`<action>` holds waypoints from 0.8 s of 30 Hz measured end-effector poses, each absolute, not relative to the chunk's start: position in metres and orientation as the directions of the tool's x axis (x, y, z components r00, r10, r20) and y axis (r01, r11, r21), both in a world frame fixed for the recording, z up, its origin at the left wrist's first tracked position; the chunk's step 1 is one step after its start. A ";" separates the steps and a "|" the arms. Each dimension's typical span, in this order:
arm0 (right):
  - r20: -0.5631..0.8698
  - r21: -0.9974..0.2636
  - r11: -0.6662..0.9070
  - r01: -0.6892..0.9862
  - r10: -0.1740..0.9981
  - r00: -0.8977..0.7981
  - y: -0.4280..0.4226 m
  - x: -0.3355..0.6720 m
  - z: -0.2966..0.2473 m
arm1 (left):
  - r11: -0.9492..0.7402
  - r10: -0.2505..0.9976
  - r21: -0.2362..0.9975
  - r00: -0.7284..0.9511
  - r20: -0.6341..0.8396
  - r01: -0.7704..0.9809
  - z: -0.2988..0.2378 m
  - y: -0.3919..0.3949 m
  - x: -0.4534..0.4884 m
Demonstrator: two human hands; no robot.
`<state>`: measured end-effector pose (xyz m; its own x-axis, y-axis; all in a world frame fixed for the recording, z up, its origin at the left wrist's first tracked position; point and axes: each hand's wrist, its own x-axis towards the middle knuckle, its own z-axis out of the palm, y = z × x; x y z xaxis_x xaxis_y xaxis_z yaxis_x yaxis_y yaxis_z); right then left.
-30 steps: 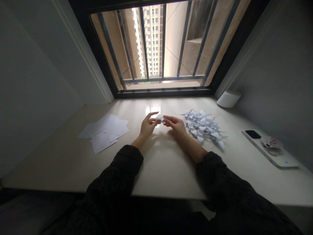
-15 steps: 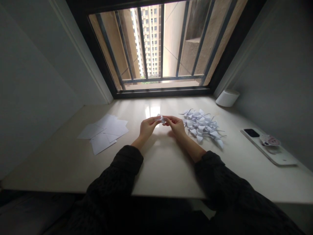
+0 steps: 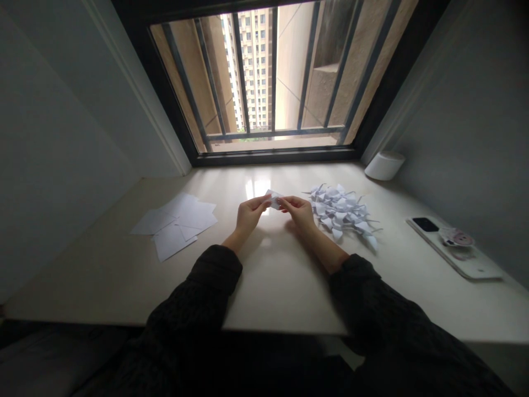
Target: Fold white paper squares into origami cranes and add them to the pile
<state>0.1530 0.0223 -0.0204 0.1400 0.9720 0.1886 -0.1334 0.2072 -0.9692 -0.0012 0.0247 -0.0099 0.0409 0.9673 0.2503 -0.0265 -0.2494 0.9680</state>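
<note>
A small folded piece of white paper (image 3: 273, 199) is pinched between my two hands, above the middle of the pale counter. My left hand (image 3: 249, 214) grips its left side with thumb and fingers. On its right side, the fingers of my right hand (image 3: 300, 212) are closed on it. The folds are too small to make out fully, and my fingertips cover part of the paper. Just right of my right hand lies a heap of folded white paper cranes (image 3: 341, 212). To the left, loose white paper sheets (image 3: 177, 220) overlap one another.
A phone (image 3: 454, 248) with a round, decorated grip on its back lies at the right of the counter (image 3: 281, 292). A white cylindrical object (image 3: 384, 166) stands in the back right corner. Behind the counter is a barred window (image 3: 273, 82) with a dark frame.
The fingers of both hands have shifted slightly on the folded paper, and more of its surface now shows between them. My right hand has moved a little to the right.
</note>
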 end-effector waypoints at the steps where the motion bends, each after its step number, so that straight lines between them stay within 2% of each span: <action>1: 0.183 -0.967 0.204 -0.151 0.973 0.142 0.023 0.153 -0.021 | -0.231 0.972 0.971 0.036 0.233 -0.053 -0.010 0.025 -0.001; 5: 0.158 -0.967 0.180 -0.181 0.979 0.130 0.023 0.152 -0.023 | -0.189 0.981 0.974 0.012 0.192 -0.122 -0.010 0.025 0.000; 15: 0.203 -0.965 0.222 -0.137 0.970 0.135 0.019 0.151 -0.018 | -0.229 0.973 0.967 -0.033 0.227 -0.113 -0.010 0.025 0.001; 24: 0.079 -0.945 0.112 -0.309 0.990 0.118 0.019 0.149 -0.019 | -0.169 0.986 0.957 -0.031 0.166 -0.238 -0.008 0.024 0.004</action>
